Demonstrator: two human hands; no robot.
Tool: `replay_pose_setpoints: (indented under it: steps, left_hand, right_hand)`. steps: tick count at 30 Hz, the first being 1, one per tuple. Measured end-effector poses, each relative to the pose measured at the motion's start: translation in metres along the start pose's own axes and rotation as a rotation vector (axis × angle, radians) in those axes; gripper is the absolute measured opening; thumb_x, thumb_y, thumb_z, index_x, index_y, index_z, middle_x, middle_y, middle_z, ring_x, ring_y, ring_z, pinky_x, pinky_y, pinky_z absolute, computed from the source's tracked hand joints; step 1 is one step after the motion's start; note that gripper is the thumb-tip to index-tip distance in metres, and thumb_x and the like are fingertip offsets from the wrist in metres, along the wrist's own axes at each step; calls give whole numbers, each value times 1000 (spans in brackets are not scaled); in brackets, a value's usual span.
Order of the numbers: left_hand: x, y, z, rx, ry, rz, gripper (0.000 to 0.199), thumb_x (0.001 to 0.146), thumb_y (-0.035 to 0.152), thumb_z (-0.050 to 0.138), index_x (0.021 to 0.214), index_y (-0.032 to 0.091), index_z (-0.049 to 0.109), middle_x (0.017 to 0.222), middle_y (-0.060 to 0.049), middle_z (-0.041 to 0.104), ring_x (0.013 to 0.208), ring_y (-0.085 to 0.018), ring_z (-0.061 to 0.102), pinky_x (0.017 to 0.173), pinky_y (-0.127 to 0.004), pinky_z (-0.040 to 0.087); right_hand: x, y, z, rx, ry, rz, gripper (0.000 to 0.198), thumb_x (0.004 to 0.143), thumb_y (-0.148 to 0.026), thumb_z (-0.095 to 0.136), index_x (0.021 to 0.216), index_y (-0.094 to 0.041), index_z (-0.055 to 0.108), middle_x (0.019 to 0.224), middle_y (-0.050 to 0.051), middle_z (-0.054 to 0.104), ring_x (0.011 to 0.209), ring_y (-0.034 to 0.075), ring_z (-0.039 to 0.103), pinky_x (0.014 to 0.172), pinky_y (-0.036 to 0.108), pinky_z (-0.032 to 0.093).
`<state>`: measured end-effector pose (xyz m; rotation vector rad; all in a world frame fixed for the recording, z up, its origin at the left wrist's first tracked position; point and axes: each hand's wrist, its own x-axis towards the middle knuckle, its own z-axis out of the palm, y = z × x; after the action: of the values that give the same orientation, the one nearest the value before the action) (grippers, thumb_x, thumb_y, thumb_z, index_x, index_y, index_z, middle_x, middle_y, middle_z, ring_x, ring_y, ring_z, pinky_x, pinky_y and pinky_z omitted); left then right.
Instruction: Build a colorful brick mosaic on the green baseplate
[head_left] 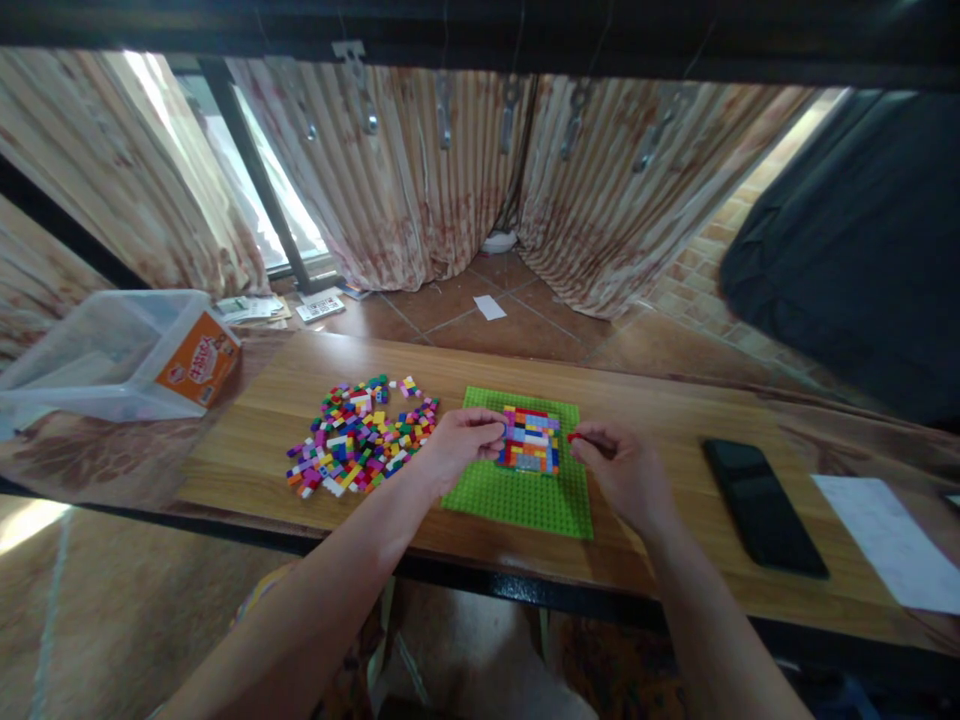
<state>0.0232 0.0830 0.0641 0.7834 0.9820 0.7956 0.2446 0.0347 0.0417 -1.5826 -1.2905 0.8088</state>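
A green studded baseplate (517,510) lies on the wooden board, with a multicoloured patch of toy bricks (531,440) built up on it. My left hand (471,436) is closed in a pinch at the left side of this patch; what its fingertips hold, if anything, I cannot make out. To the right of the patch, my right hand (619,465) pinches a small red brick (574,437) between thumb and fingers, over the baseplate's right edge. A loose pile of small bricks (364,440) in many colours spreads to the left of the baseplate.
A black phone (765,508) lies right of the baseplate, beside a white sheet of paper (892,540). On the far left stands a clear plastic bin (112,350) with an orange label. Patterned curtains (405,190) hang behind the table, and a dark bar crosses the top.
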Motion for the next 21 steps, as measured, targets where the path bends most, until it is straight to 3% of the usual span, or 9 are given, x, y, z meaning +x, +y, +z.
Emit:
replay_pose_setpoints:
  steps: [7, 21]
  left_hand:
    - [1, -1, 0, 38, -1, 7, 7, 74, 12, 74, 79, 10, 69, 65, 0, 62, 58, -6, 56, 62, -22, 47]
    - [1, -2, -1, 73, -8, 37, 11, 71, 16, 76, 79, 11, 69, 64, 0, 61, 59, -7, 55, 62, -22, 45]
  right_hand:
    - [-1, 3, 5, -150, 7, -61, 18, 78, -36, 66, 83, -21, 74, 82, 4, 73, 73, 19, 65, 72, 35, 49]
    - [0, 0, 20, -108, 80, -48, 18, 73, -36, 68, 80, -22, 78, 85, 5, 77, 76, 21, 68, 73, 34, 53]
